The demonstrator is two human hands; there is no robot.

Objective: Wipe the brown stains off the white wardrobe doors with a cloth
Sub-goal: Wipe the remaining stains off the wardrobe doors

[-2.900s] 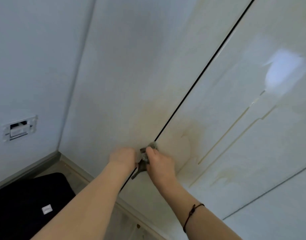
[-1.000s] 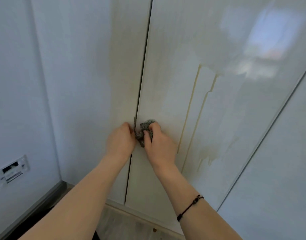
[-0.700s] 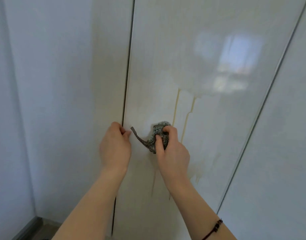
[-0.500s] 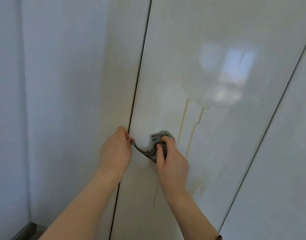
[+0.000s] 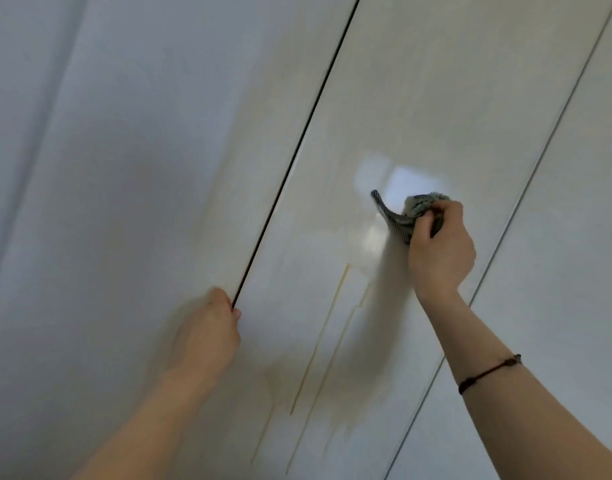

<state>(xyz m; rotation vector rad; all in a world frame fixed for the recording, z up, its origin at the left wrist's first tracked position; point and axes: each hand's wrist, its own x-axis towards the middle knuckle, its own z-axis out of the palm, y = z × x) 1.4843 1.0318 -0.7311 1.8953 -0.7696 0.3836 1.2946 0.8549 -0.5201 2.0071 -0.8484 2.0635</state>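
Three white wardrobe doors fill the view. My right hand (image 5: 439, 247) grips a bunched grey checked cloth (image 5: 413, 207) and presses it against the middle door (image 5: 418, 98), just under a bright window reflection. One loose tail of the cloth sticks out to the left. Below the cloth, thin brown drip lines (image 5: 318, 358) run down the door, with a pale brown smear (image 5: 363, 407) beside them. My left hand (image 5: 207, 329) sits at the dark seam (image 5: 297, 150) between the left and middle doors. Its fingers curl at the door's edge, and the fingertips are hidden.
The left door (image 5: 141, 168) carries a faint yellowish haze near the seam. A further door (image 5: 574, 237) lies right of a second seam. A dark cord bracelet (image 5: 488, 372) is on my right wrist. The floor is out of view.
My right hand has carried the cloth up and to the right, away from the seam and above the drip lines. The left hand stays at the seam, apart from the cloth's tail.
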